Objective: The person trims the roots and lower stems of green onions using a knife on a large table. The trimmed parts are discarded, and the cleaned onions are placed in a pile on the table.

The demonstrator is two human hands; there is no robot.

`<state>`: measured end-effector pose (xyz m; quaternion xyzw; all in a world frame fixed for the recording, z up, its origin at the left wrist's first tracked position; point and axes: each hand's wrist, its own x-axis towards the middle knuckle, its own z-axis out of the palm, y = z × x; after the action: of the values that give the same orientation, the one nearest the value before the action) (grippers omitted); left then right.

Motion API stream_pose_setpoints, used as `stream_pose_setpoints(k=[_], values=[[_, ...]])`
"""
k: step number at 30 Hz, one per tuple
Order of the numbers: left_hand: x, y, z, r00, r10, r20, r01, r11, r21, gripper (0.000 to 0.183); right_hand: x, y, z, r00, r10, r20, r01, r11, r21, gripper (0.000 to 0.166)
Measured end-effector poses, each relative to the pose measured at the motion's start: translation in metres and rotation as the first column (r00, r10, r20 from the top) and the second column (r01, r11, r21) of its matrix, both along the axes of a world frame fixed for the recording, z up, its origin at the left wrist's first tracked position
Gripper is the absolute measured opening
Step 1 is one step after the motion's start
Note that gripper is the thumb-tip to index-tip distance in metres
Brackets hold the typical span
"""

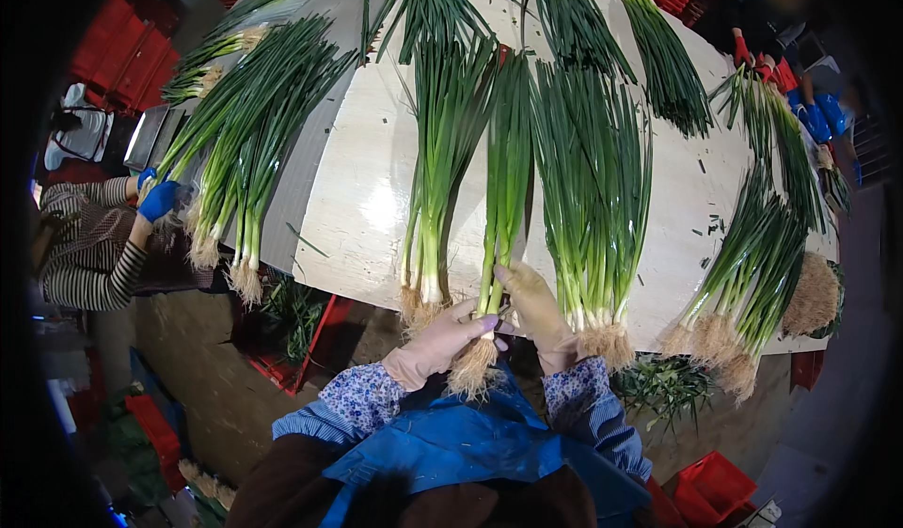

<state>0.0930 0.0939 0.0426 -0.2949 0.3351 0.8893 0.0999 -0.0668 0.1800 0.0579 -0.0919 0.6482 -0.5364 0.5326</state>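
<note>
My left hand (441, 337), in a pale rubber glove, grips a small bunch of green onions (506, 154) near its white ends, with the roots hanging over the table's near edge. My right hand (535, 309), gloved too, touches the same bunch on its right side, thumb against the stalks; its other fingers are partly hidden. Left of this bunch lies another bunch (437, 175), roots towards me. On the right rests a wider pile of green onions (596, 196), its leaves pointing away from me.
More green onions lie on the wooden tabletop (360, 196), left (247, 126) and right (758, 267). A co-worker's blue-gloved hand (159, 201) holds stalks at the left; red-gloved hands (742, 52) work at the far right. Red crates (714, 487) and leaf scraps (667, 387) are below.
</note>
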Motion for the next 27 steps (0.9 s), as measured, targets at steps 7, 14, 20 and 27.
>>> stream_pose_setpoints(k=[7, 14, 20, 27], values=[[0.013, 0.013, -0.009, 0.985, 0.164, -0.052, -0.164, 0.986, -0.009, 0.042, -0.019, -0.024, -0.056, 0.925, -0.251, 0.285, 0.321, 0.919, -0.231, 0.025], [0.004, 0.027, -0.032, 0.947, 0.304, -0.108, -0.313, 0.946, -0.085, 0.038, 0.005, -0.017, -0.060, 0.777, -0.552, 0.302, 0.612, 0.774, -0.160, 0.023], [-0.014, 0.000, -0.040, 0.934, 0.354, -0.051, -0.350, 0.934, 0.072, 0.033, 0.018, 0.016, -0.028, 0.800, -0.487, 0.350, 0.580, 0.778, -0.242, 0.029], [-0.024, -0.015, -0.042, 0.980, 0.197, -0.003, -0.178, 0.877, -0.446, 0.027, 0.032, 0.069, 0.020, 0.869, -0.316, 0.381, 0.428, 0.866, -0.258, 0.027]])
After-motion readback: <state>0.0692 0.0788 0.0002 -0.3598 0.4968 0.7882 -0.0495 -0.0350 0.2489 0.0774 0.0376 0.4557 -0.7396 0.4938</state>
